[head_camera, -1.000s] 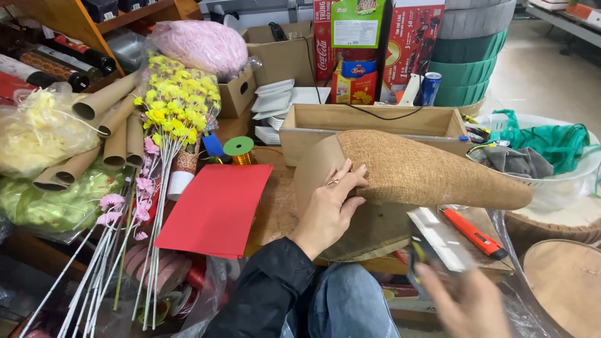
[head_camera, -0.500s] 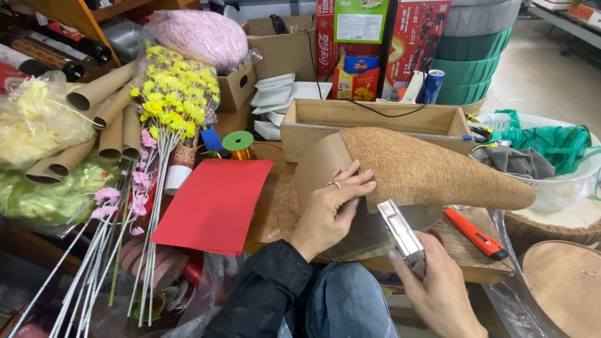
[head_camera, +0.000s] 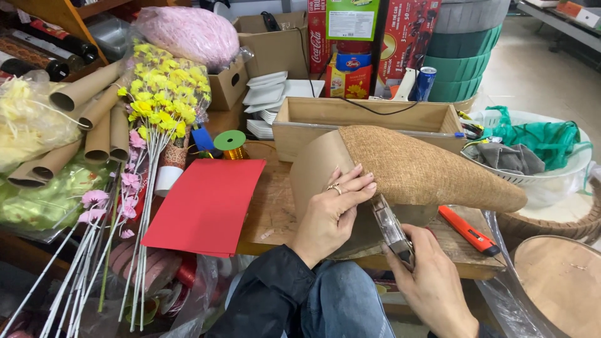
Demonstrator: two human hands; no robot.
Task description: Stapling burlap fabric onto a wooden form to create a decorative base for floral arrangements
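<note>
My left hand (head_camera: 332, 213) presses flat on a rolled cone of burlap-backed brown paper (head_camera: 419, 169) that lies on the wooden table (head_camera: 275, 213), pinning its overlapping edge. My right hand (head_camera: 432, 281) grips a metal stapler (head_camera: 391, 228), whose nose sits at the cone's lower edge just beside my left fingers. The cone's wide mouth faces left and its tip points right.
A red paper sheet (head_camera: 206, 203) lies left of the cone. An orange utility knife (head_camera: 466, 228) rests to the right. A wooden box (head_camera: 369, 122) stands behind. Yellow and pink artificial flowers (head_camera: 156, 106), cardboard tubes (head_camera: 87, 119) and a white basket of cloth (head_camera: 532, 163) crowd the sides.
My right hand has brought the stapler up from the lower right to the cone's edge. My left hand has stayed pressed on the cone.
</note>
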